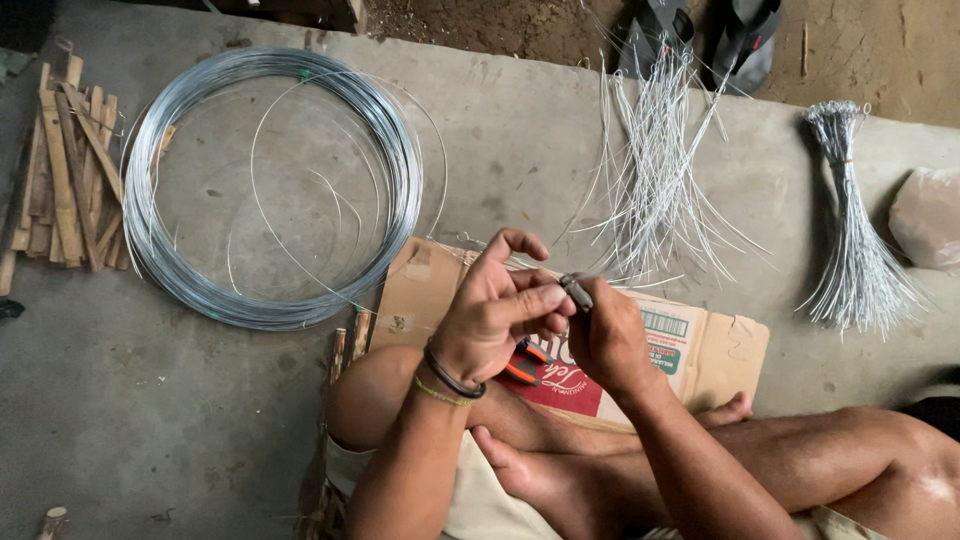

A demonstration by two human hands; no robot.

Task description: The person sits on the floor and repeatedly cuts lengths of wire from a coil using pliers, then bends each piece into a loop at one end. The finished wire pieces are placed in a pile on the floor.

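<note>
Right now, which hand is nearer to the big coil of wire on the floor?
Left. The left hand is just right of the wire coil, near its lower edge; the right hand sits farther right, beyond the left one.

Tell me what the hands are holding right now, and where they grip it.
Both hands pinch a small grey metal piece between them: the right hand grips its lower end, the left hand's fingertips meet its upper end. What it is cannot be told.

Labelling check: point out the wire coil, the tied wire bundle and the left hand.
wire coil [150,235]: head view, left side of the ring
tied wire bundle [850,215]: head view, its stem
left hand [490,315]: head view, back of hand
</note>
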